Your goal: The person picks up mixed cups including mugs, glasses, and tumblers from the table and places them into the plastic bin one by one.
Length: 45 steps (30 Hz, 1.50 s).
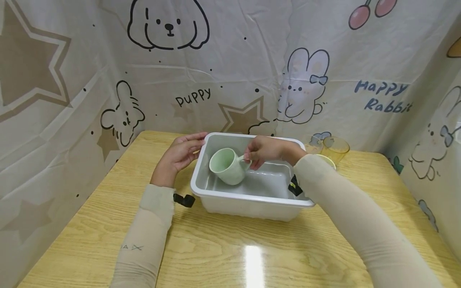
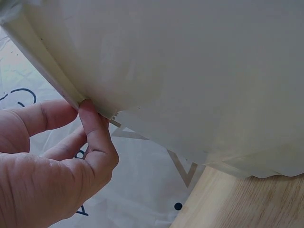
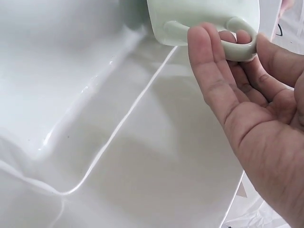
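A pale green mug [image 1: 227, 167] is tilted inside a white plastic basin [image 1: 248, 206], at its left end. My right hand [image 1: 264, 151] holds the mug by its handle [image 3: 239, 50], fingers curled through and round it in the right wrist view. My left hand [image 1: 185, 151] is at the basin's upper left rim. Up close in the left wrist view, the thumb and fingers of that hand [image 2: 71, 156] pinch the rim from outside, below the edge. Whether the mug touches the basin's floor I cannot tell.
Behind the basin's right end, partly hidden by my right arm, stand an amber glass [image 1: 335, 149] and a yellow-rimmed vessel [image 1: 325, 160]. The wooden table [image 1: 201, 252] extends in front of the basin. A printed cloth [image 1: 230, 68] hangs behind the table.
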Each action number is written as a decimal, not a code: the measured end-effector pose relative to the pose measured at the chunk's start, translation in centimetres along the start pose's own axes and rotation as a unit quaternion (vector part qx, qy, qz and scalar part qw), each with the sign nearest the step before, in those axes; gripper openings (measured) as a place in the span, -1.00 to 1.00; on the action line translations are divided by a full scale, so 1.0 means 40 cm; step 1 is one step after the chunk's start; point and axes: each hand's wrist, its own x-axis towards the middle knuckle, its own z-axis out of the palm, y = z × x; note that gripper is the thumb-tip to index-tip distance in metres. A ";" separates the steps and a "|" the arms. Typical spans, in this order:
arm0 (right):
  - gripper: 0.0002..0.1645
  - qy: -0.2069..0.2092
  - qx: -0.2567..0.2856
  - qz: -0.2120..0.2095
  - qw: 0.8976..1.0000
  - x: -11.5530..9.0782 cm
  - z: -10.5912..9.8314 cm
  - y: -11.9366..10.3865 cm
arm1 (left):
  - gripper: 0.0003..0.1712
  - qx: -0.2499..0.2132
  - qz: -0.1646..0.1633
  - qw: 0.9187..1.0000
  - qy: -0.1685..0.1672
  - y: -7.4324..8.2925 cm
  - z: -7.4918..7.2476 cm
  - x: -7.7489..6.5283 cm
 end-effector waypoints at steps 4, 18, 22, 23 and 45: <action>-0.81 -0.008 0.003 0.007 1.000 -0.002 0.000 0.000 | -0.48 -0.004 0.000 1.000 0.001 0.000 -0.001 0.002; -0.84 -0.007 -0.011 0.064 0.998 0.001 -0.003 0.010 | -0.46 0.005 0.000 1.000 0.007 0.006 -0.003 -0.001; -0.87 0.000 -0.043 0.067 0.997 0.004 0.000 0.010 | -0.46 0.005 -0.004 1.000 0.007 0.007 -0.002 -0.004; -0.88 0.001 -0.043 0.069 0.997 0.004 0.000 0.010 | -0.46 0.006 -0.004 1.000 0.007 0.007 -0.001 -0.004; -0.87 0.035 -0.034 0.081 0.996 0.014 0.023 0.026 | -0.47 -0.005 -0.008 1.000 0.014 0.005 0.006 -0.003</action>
